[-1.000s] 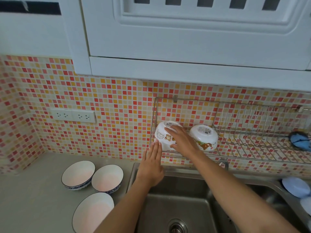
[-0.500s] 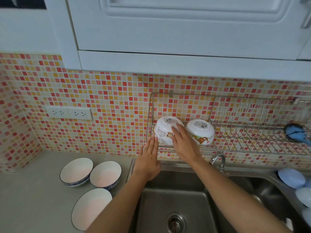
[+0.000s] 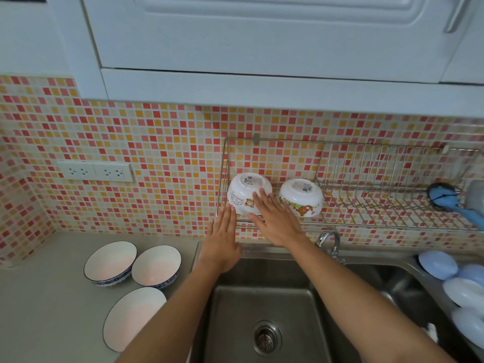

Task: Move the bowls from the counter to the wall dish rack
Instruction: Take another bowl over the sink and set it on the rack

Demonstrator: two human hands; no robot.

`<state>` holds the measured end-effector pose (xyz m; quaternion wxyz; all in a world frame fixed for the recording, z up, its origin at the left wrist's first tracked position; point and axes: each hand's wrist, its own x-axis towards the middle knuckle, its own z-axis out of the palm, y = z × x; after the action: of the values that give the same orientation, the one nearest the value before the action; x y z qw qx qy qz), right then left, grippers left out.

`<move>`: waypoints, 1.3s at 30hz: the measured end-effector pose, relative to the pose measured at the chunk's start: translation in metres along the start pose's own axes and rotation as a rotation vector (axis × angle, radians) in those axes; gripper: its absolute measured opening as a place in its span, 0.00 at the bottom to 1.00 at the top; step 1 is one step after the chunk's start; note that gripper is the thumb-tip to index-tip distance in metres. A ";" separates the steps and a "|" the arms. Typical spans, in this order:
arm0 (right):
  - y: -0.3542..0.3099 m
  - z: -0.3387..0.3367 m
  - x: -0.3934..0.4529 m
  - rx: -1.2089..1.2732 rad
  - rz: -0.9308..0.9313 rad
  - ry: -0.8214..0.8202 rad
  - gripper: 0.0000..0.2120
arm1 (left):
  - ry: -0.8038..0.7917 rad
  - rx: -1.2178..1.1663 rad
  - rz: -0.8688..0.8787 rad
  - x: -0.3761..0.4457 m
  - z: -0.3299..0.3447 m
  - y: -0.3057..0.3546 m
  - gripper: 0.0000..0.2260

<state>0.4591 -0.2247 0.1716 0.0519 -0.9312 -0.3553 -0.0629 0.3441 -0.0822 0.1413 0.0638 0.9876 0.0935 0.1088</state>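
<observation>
- Two white cartoon-printed bowls are seen upside down in the wall dish rack (image 3: 351, 176), above the sink (image 3: 264, 305): the left bowl (image 3: 245, 191) and the right bowl (image 3: 301, 196).
- The left hand (image 3: 222, 241) is held flat with straight fingers, its tips at the left bowl's lower rim.
- The right hand (image 3: 276, 218) is laid open against the left bowl's side; nothing is gripped.
- Three blue-rimmed bowls (image 3: 110, 263) are left on the table (image 3: 44, 310), left of the sink.
</observation>
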 end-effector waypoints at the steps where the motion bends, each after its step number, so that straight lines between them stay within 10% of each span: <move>1: 0.001 -0.001 0.000 0.019 -0.003 0.001 0.33 | 0.000 0.004 -0.003 0.001 -0.001 0.001 0.33; 10: 0.039 -0.005 -0.012 0.109 0.229 0.214 0.34 | 0.093 0.087 0.068 0.023 -0.016 0.016 0.30; 26: 0.054 -0.009 0.001 0.083 0.406 -0.066 0.40 | 0.000 -0.008 -0.049 0.058 -0.012 0.004 0.29; 39: 0.006 0.013 -0.023 0.375 0.154 0.531 0.31 | 0.099 -0.154 -0.161 -0.043 -0.019 -0.045 0.29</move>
<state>0.4473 -0.2426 0.1548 0.3178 -0.8806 -0.2633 -0.2326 0.2914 -0.0452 0.1440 0.1430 0.9625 0.1668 0.1590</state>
